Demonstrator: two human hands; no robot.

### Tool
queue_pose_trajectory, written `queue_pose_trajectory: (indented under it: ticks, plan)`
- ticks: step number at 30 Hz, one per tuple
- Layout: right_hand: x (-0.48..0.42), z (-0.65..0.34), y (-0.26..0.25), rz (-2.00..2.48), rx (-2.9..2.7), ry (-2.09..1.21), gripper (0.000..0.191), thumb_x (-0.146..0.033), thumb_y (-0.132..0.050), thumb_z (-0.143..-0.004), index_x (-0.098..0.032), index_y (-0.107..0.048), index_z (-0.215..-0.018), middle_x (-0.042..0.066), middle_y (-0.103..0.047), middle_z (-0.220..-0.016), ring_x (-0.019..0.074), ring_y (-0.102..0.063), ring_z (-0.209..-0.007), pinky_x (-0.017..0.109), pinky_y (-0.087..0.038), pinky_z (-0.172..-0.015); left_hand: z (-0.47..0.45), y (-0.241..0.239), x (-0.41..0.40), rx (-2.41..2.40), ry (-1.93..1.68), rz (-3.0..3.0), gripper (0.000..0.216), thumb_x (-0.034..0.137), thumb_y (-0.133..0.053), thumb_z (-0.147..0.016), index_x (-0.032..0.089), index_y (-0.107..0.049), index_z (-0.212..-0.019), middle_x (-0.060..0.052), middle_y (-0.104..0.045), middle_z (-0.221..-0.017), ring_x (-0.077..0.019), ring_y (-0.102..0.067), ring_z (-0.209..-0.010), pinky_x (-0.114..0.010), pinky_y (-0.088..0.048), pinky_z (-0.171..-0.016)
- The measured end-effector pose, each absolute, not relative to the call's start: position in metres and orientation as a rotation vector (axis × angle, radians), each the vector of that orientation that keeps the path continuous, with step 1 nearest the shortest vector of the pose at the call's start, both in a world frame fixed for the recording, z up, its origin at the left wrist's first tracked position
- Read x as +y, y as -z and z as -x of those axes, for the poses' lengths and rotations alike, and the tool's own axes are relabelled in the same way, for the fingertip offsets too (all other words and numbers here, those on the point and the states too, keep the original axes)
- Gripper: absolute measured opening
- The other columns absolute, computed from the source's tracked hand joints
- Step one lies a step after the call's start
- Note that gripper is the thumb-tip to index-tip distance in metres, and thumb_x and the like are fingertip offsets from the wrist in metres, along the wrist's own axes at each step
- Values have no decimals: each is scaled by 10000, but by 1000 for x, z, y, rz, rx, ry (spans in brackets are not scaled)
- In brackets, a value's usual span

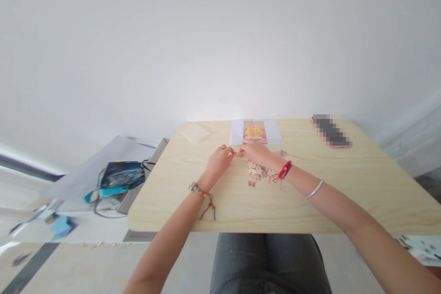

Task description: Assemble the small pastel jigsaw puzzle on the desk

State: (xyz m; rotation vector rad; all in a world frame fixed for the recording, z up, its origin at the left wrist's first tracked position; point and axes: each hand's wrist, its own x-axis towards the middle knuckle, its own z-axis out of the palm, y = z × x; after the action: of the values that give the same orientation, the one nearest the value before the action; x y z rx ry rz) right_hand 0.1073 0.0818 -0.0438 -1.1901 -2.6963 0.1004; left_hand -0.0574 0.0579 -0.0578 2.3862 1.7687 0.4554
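Small orange-red jigsaw puzzle pieces (pixel 237 154) lie between my two hands, over the middle of the table. My left hand (pixel 219 161) pinches their left end with thumb and forefinger. From the right, my right hand (pixel 257 152) closes its fingers on the other end. Below the right hand sits a heap of loose jigsaw pieces (pixel 257 171), many with their pale backs up, and the right wrist partly covers it. Nearer me lies a reddish pair of pieces (pixel 251 184). Purple and green pieces (pixel 281 153) show beyond the right forearm.
A white sheet with a printed yellow cartoon picture (pixel 255 129) lies at the back of the wooden table (pixel 165 202), against the wall. A pale square sheet (pixel 195 133) is at back left, a phone (pixel 330 131) at back right. A dark bag (pixel 123 175) stands left of the table.
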Motion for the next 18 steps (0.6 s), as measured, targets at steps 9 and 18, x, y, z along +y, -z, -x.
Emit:
queue_pose_trajectory:
  ticks: [9,18]
  plan:
    - [77,-128,39,1217,-2697,-172,197,-147,-444,-820,-127,-636,-781,84,-560,-832,161,-519,-780,255,-348,-681,61,59,47,1717,-447,-2395,225,225,-479,-810,142,-573,-998,-55,-560,-813,-169,-549,-776,-274,-417,-735]
    - [70,-133,49,1286,-2743,-119,189,-146,-456,-797,-120,-639,-759,94,-559,-823,161,-514,-693,262,-355,-613,32,63,48,1590,-322,-2466,186,195,-434,-822,175,-592,-919,-55,-536,-864,-169,-554,-814,-269,-426,-730]
